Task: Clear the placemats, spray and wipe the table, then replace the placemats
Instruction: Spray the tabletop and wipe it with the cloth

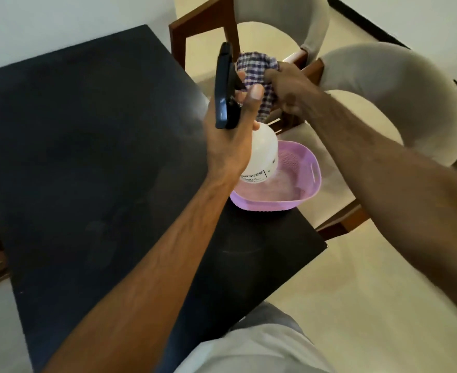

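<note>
My left hand (228, 133) grips the neck of a white spray bottle (262, 154) with a black trigger head (226, 87), held above the table's right edge. My right hand (289, 90) holds a purple-and-white checked cloth (254, 76) just beyond the bottle, over the gap between table and chairs. The black table (87, 146) fills the left and middle of the view. No placemats show on it.
A pink plastic basket (283, 195) sits at the table's right edge under the bottle. Two beige upholstered chairs with wooden frames (383, 98) stand to the right and far side. A cream floor (370, 278) lies at lower right.
</note>
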